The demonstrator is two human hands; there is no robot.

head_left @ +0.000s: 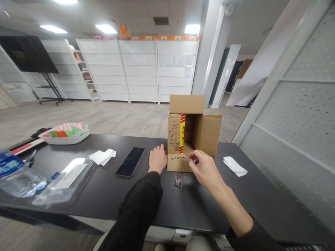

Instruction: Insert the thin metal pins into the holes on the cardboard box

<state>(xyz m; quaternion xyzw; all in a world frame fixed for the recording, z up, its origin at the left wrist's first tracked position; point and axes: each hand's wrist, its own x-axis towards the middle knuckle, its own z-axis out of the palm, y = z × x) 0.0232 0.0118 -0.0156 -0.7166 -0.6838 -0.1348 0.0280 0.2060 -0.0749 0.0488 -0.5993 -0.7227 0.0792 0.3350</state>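
A cardboard box [194, 160] stands on its side at the table's far edge, its opening toward me and its flaps spread. Grey round spots dot its left flap [174, 136], beside a yellow and red tape strip [182, 134]. Rows of small dark dots mark the lower front flap. My left hand [158, 158] rests on the table at the box's left side, fingers stretched out. With thumb and forefinger pinched, my right hand [202, 165] is at the lower flap; what it holds is too small to make out. Several thin dark metal rods, like nails, [178, 180] lie before the box.
On the left are a phone [130, 161], folded tissue [102, 157], a clear plastic case [68, 181], a water bottle [19, 176] and a white basket [65, 138] with colourful contents. Another tissue [235, 166] lies right of the box. A perforated panel [290, 146] borders the table's right side.
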